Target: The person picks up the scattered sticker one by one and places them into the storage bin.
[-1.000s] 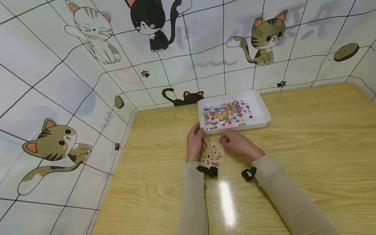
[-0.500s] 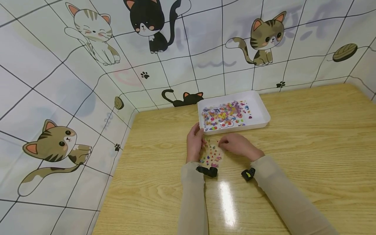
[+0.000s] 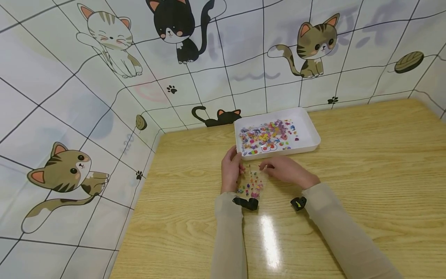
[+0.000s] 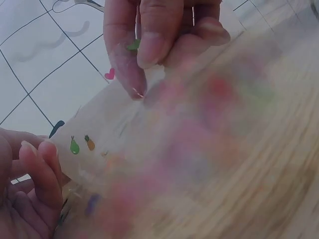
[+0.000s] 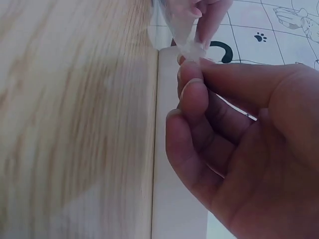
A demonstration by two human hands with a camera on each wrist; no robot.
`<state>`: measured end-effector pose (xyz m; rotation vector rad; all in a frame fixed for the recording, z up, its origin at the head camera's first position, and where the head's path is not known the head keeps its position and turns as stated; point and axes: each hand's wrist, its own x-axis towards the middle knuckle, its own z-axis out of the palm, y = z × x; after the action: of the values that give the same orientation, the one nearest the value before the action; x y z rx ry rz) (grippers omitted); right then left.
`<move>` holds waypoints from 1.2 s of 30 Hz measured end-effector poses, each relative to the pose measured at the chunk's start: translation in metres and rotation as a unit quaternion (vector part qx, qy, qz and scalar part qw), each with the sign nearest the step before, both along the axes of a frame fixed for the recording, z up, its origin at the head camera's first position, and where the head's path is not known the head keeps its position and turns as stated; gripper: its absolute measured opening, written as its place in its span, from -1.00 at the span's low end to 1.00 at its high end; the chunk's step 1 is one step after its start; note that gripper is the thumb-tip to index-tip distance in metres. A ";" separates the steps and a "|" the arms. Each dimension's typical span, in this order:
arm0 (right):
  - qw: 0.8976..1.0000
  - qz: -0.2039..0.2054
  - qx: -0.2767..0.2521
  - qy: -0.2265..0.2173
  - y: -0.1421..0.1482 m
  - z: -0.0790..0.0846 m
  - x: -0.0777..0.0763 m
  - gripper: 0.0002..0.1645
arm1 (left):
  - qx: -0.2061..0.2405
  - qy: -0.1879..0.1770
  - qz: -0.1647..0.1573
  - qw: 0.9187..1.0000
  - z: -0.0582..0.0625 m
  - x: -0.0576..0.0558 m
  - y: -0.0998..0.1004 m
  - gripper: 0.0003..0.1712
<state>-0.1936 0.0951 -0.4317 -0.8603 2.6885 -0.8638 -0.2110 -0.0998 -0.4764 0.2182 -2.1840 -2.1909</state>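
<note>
A clear sticker sheet (image 3: pixel 253 185) with small colourful pictures stands over the table in front of the tray. My left hand (image 3: pixel 230 170) holds its left edge, and the curled left fingers (image 4: pixel 42 174) show beside a green pear and a pineapple sticker. Thumb and forefinger of my right hand (image 3: pixel 287 170) pinch clear film at the sheet's upper right. Close by, a pink heart (image 4: pixel 110 74) and a green sticker show in the left wrist view. The nearest part of the sheet is blurred there. In the right wrist view the pinched film (image 5: pixel 192 50) looks crumpled.
Just behind the hands is a white tray (image 3: pixel 306 133) with many loose colourful stickers (image 3: pixel 265 135) inside. The wooden table (image 3: pixel 366 162) runs up to a wall covering (image 3: pixel 244 85) printed with cats, at the back and left.
My right hand went slightly left, then back to the right, its wrist turning a little. The sheet tilts slightly with it. My left hand stays almost still.
</note>
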 end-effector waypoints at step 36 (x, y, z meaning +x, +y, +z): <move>0.999 -0.026 0.022 -0.035 0.032 0.008 -0.009 -0.77 | 0.029 -0.035 -0.003 0.999 0.032 0.014 0.003 -0.51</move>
<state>-0.2022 0.1276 -0.4234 -0.7395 2.6701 -0.8269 -0.1971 -0.0965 -0.4446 0.2960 -2.1602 -2.2863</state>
